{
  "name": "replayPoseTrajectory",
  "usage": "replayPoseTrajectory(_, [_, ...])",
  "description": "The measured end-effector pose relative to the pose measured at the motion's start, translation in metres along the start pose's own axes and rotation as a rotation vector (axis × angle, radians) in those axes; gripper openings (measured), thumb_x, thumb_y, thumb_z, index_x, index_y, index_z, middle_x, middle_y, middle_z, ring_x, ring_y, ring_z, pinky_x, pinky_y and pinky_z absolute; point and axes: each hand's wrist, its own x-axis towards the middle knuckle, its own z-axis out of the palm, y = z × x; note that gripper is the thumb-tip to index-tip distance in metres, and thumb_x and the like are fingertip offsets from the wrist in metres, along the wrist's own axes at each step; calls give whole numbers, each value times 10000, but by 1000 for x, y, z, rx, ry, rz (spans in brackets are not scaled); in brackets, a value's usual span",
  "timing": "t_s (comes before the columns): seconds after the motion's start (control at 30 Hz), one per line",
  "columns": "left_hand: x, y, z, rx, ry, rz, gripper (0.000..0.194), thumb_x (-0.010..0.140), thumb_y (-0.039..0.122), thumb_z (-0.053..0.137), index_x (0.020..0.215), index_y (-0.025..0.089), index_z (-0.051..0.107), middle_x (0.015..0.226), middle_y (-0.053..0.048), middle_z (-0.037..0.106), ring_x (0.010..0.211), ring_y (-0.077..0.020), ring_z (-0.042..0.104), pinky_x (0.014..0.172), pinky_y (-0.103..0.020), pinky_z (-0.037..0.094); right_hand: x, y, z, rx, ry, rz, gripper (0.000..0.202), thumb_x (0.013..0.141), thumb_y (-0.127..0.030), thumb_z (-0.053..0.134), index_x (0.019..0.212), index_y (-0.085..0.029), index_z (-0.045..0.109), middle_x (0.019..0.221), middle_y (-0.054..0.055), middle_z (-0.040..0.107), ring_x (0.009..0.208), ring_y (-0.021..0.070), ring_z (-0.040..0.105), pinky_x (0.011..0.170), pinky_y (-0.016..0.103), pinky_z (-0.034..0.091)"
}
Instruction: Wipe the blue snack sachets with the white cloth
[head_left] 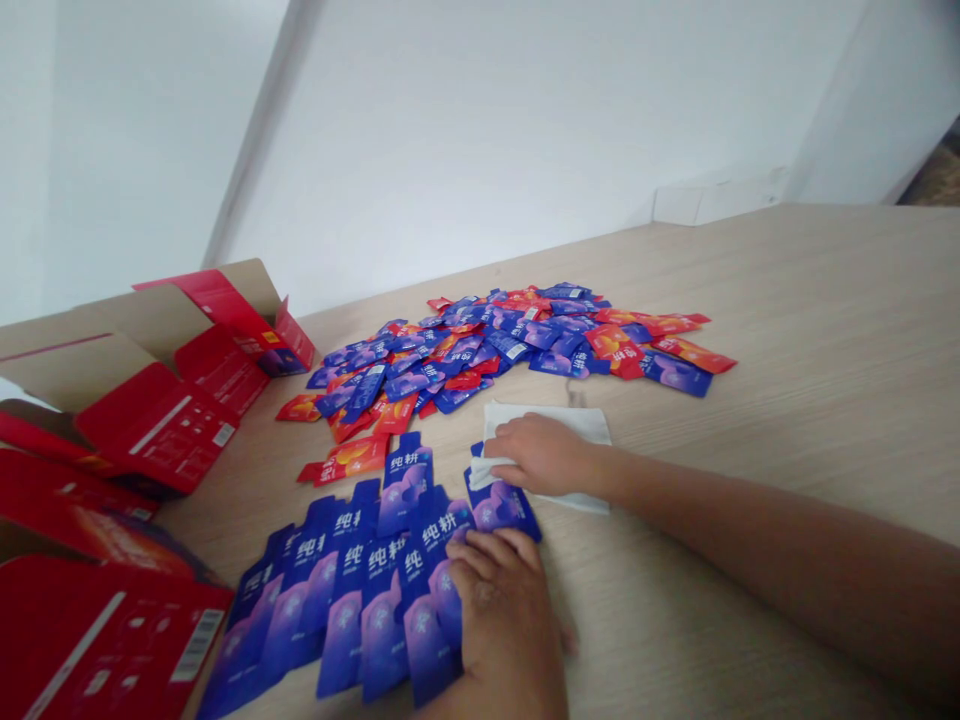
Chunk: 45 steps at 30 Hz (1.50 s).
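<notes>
A row of overlapping blue-purple sachets [384, 620] lies at the bottom centre. My left hand [506, 610] rests on the right end of that row, its fingers bent over the sachets. Above it, my right hand [541, 455] has its fingers closed on a white cloth [592, 428] spread on the table. A fold of the cloth under the right fingertips touches a single blue-purple sachet [499, 508] just right of the row. Farther back is a large mixed pile of blue-purple and red-orange sachets [510, 340].
Open red cardboard boxes [169, 430] with brown insides stand along the left side, one close to the row of sachets. A white box [716, 200] sits at the back right of the wooden table [810, 370], against a white wall.
</notes>
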Motion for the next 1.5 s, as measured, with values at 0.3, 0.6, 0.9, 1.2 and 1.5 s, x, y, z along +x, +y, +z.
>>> replayPoseTrajectory(0.3, [0,1,4,34,19,10,505,695,410,618,1087,92,606,1069,-244,652,1000,-415,592,802,-469,439,-1,-13,3,54,1,-240,239,879,-377,468,963,-202,607,903,66,641,829,213,569,724,324,372])
replayPoseTrajectory(0.6, [0,0,0,-14,3,-5,638,587,481,701,1077,81,616,1089,-263,641,1021,-438,575,812,-462,440,-1,-1,1,22,10,-82,243,876,-362,467,971,-187,607,899,78,639,818,220,576,715,327,373])
replayPoseTrajectory(0.9, [0,1,1,-17,-1,-6,571,668,455,644,1090,73,607,1095,-263,639,1019,-429,580,817,-483,437,0,-3,2,55,-10,-87,235,875,-358,473,975,-190,604,908,71,640,816,211,577,717,321,378])
replayPoseTrajectory(1.2, [0,1,2,19,-2,5,547,651,425,660,1075,82,612,1092,-261,641,1014,-422,585,816,-477,443,-2,-9,3,51,-13,-245,241,866,-380,474,959,-199,603,901,67,639,836,215,567,717,328,378])
replayPoseTrajectory(1.5, [0,0,0,-30,-8,4,637,582,421,716,1087,48,603,1099,-296,625,1020,-444,574,822,-463,455,-2,0,0,27,7,-46,240,882,-354,456,970,-183,600,899,77,638,816,215,573,725,328,373])
